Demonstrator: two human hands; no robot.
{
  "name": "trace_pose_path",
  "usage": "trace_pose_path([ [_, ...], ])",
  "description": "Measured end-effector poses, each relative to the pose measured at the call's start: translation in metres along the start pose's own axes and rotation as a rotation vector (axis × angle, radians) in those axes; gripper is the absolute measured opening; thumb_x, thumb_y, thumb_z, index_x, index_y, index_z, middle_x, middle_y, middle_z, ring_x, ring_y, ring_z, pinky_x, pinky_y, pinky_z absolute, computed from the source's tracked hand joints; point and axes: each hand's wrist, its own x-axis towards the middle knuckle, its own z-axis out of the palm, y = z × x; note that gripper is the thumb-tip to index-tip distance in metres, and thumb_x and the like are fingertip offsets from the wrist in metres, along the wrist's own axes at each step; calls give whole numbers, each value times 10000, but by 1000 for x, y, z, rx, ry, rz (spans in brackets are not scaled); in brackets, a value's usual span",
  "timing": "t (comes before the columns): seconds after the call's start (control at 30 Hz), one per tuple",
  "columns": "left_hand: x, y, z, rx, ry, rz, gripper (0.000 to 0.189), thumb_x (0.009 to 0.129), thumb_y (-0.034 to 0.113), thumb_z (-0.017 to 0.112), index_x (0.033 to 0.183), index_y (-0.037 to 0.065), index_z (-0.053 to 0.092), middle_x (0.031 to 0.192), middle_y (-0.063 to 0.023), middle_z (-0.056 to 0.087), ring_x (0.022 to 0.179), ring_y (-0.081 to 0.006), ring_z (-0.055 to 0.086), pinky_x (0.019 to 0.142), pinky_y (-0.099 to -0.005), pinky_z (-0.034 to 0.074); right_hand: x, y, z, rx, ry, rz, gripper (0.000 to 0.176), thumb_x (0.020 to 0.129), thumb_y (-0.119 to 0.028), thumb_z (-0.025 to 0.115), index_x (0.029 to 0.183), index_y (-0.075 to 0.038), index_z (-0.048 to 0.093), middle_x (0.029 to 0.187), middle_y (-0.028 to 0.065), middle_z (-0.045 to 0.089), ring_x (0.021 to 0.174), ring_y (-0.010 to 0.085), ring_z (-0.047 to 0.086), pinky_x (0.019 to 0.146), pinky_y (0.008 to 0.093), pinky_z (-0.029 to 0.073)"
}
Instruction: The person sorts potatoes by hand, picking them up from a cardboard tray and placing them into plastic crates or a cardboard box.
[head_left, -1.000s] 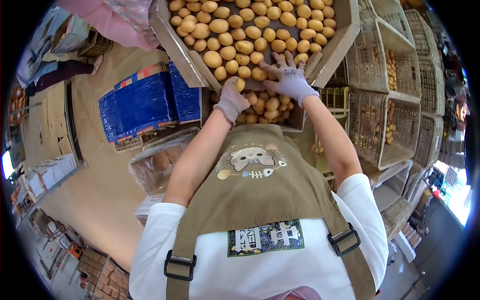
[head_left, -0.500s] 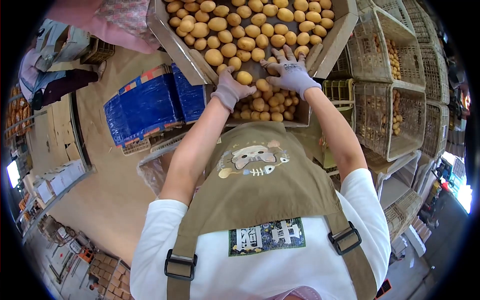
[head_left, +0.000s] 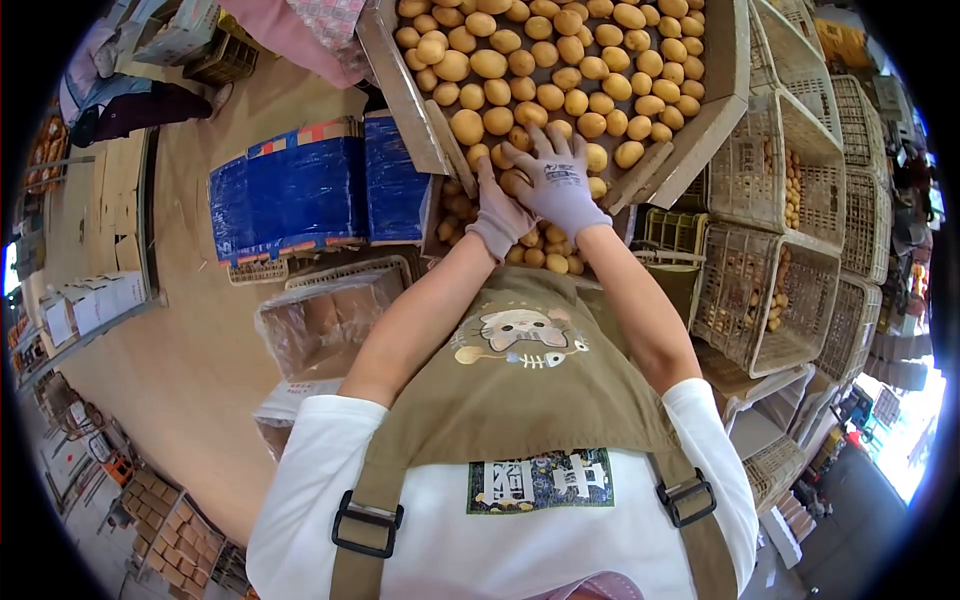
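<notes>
Many round yellow-brown potatoes [head_left: 550, 95] lie on a tray with wooden side walls [head_left: 700, 150]. At the tray's narrow front opening, my right hand [head_left: 560, 180], in a pale glove, rests on potatoes with its fingers spread. Close beside it, my left hand [head_left: 502, 212], also gloved, touches potatoes at the opening, its fingers partly hidden behind them and my right hand. Below both hands, more potatoes [head_left: 545, 250] fill a box against my apron.
Plastic crates [head_left: 790, 180] with some potatoes stand stacked at the right. Blue-wrapped boxes [head_left: 290, 190] and a plastic-lined box [head_left: 330, 315] are at the left. A person [head_left: 130, 100] is at the upper left; pink clothing shows beside the tray.
My hands have come closer together at the opening; the left was farther left, apart from the right. The view has shifted, so the tray appears farther right.
</notes>
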Motion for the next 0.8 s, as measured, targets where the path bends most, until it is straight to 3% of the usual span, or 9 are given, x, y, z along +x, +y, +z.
trace_pose_path([
  [0.13, 4, 2, -10, -121, -62, -73, 1069, 758, 856, 493, 1524, 143, 272, 1535, -130, 329, 1384, -363, 359, 1125, -547, 344, 5, 22, -28, -35, -385, 127, 271, 828, -336, 631, 1036, -204, 742, 1313, 93, 597, 1250, 313, 507, 1050, 551, 320],
  [0.23, 4, -12, 6, -150, 7, -86, 1134, 713, 902, 491, 1511, 123, 286, 1498, -136, 367, 1350, -362, 405, 1084, -526, 403, 29, 19, -22, 99, -138, 197, 292, 872, -309, 603, 1117, -171, 679, 1133, 111, 638, 991, 304, 653, 883, 456, 481],
  [0.3, 6, -18, 5, -141, 7, -101, 1161, 682, 938, 468, 1489, 116, 320, 1460, -142, 411, 1303, -349, 458, 1041, -488, 450, 56, 2, -20, 17, -434, 342, 425, 890, -325, 597, 1294, -195, 562, 1168, 190, 605, 1025, 372, 639, 832, 474, 524],
  [0.4, 14, -16, 0, -7, -85, -108, 1192, 636, 1005, 368, 1417, 106, 408, 1365, -151, 505, 1155, -309, 574, 938, -381, 517, 76, -5, -17, -19, -596, 386, 457, 878, -381, 612, 1293, -203, 539, 1174, 231, 595, 1029, 409, 637, 825, 501, 529],
  [0.43, 15, -15, -2, -3, -69, -97, 1206, 640, 1002, 363, 1447, 106, 384, 1427, -155, 443, 1232, -327, 509, 993, -440, 472, 76, 3, -11, 30, -610, 413, 461, 871, -393, 619, 1282, -202, 541, 1166, 234, 598, 1029, 418, 637, 828, 508, 527],
  [0.57, 22, -14, -13, 21, -210, -64, 1209, 650, 963, 447, 1532, 153, 285, 1589, -125, 247, 1448, -365, 237, 1141, -624, 235, 39, 45, 8, 899, -32, 543, 406, 897, -264, 624, 1258, -83, 578, 1238, 159, 634, 1013, 250, 665, 871, 380, 523],
  [0.63, 19, -11, -9, -49, -228, -116, 1226, 635, 950, 496, 1551, 172, 253, 1612, -101, 206, 1475, -372, 178, 1167, -641, 158, 47, 35, -78, 1378, 153, 717, 440, 885, -141, 644, 1297, -17, 552, 1291, 158, 612, 1118, 235, 624, 953, 339, 487],
  [0.73, 19, -9, -6, -161, -98, -189, 1289, 614, 960, 493, 1567, 149, 185, 1624, -115, 157, 1474, -412, 140, 1166, -658, 131, 41, 40, -207, 767, 764, 123, 462, 881, -60, 625, 1324, 11, 513, 1345, 153, 563, 1250, 265, 537, 1023, 353, 443],
  [0.8, 15, -11, -1, -95, -117, -154, 1269, 627, 973, 450, 1572, 172, 174, 1627, -111, 143, 1468, -444, 131, 1151, -675, 159, 21, 71, -272, 438, 1109, 47, 500, 889, -72, 623, 1363, -14, 476, 1386, 161, 518, 1284, 281, 501, 1055, 378, 415],
])
